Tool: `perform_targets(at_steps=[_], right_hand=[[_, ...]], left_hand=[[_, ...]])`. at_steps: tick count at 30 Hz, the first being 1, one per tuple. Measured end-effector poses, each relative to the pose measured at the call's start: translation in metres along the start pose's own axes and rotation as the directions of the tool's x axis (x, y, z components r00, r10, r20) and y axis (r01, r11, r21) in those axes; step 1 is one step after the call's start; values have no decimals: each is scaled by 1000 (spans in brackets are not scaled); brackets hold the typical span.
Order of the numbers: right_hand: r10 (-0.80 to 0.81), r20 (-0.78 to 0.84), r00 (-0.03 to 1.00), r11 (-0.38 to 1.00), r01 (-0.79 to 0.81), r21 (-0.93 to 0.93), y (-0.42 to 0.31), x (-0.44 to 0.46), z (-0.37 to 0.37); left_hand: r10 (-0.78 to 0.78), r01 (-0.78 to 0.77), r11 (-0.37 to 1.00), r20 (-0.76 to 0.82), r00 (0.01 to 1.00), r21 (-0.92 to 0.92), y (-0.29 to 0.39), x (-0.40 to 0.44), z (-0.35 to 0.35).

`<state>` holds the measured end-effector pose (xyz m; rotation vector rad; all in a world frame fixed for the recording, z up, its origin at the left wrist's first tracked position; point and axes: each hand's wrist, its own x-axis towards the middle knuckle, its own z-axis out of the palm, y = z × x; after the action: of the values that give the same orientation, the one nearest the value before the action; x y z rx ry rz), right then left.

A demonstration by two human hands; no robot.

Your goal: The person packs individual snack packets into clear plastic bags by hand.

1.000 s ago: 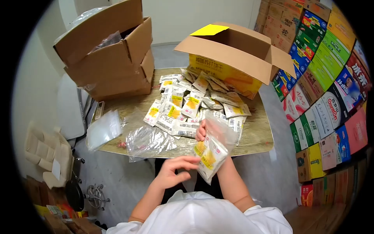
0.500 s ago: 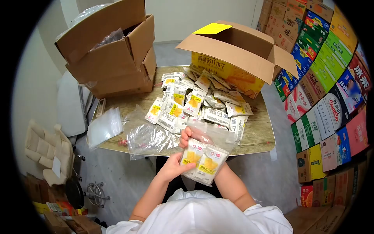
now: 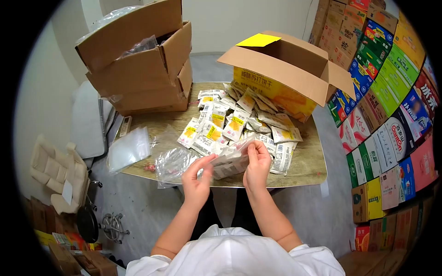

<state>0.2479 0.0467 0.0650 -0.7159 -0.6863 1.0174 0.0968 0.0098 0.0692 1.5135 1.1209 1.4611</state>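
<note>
A clear plastic bag (image 3: 230,162) with cracker packets inside is held tilted above the table's front edge. The grey printed side of the packets shows through it. My right hand (image 3: 257,166) pinches the bag's upper right edge between thumb and fingers. At the bag's left end is my left hand (image 3: 197,180), its thumb and fingers apart and the thumb blurred; whether the fingertips touch the plastic is unclear. Just beyond lies a heap of white-and-yellow cracker packets (image 3: 235,123).
An open yellow cracker carton (image 3: 276,94) stands behind the heap. Brown cartons (image 3: 138,83) are stacked at the back left. Flat clear bags (image 3: 130,148) and crumpled plastic film (image 3: 175,163) lie on the wooden table (image 3: 306,158). Stacked product boxes (image 3: 386,124) line the right; a beige chair (image 3: 60,170) is left.
The filled bag has been turned from its yellow printed side to its grey side and raised toward the heap. My right hand has come from behind it to its right edge.
</note>
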Motion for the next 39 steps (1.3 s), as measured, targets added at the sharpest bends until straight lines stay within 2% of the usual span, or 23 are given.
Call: perform_targets(at_steps=[1,2,4,8,24,26,27,28,29,30,32,33,35,39], right_hand=[[-5,23,1000,1000,5,-7,0,-2,-2],[-10,46,999,1000,10,-14,0,-3,-4],[-13,77,997,1000,15,-27,-7,-5,-5],[-26,139,990,997,35,-70,-18,-5,-8],[-71,186,980,992,89,-89,-15,-4,-21],[-81,182,980,988,102,-113,-16,-5,-21],[-81,182,980,988,103,-113,-16,-5,-21],[-98,178,979,979,127,-157,-17,-6,-20],[-117,174,978,968,152,-199,-18,-7,-19],[-118,174,978,968,152,-199,-18,-8,-16],[-142,175,974,958,179,-222,-16,-15,-10],[-137,180,974,959,175,-221,-15,-17,-9],[-240,208,948,926,288,-242,-14,-18,-5],[-298,265,917,881,371,-292,-17,-19,-10]], left_hand=[[15,-16,1000,-81,997,-10,-5,5,1],[19,-20,1000,-80,997,-10,-8,9,1],[-42,-7,930,-127,991,-367,-12,15,0],[-99,16,839,-124,987,-544,-9,17,4],[-106,61,820,-46,993,-569,-14,17,2],[-150,56,884,-167,974,-464,-18,17,0],[-150,56,884,-167,974,-464,-3,19,2],[238,-215,971,-313,919,107,29,22,7],[613,-358,668,-210,762,652,55,25,12],[613,-359,668,-209,761,652,69,24,16],[506,-412,490,135,852,768,86,21,22],[504,-406,489,129,854,772,84,22,25],[403,-500,562,310,861,658,77,29,28],[339,-479,633,338,878,608,69,31,30]])
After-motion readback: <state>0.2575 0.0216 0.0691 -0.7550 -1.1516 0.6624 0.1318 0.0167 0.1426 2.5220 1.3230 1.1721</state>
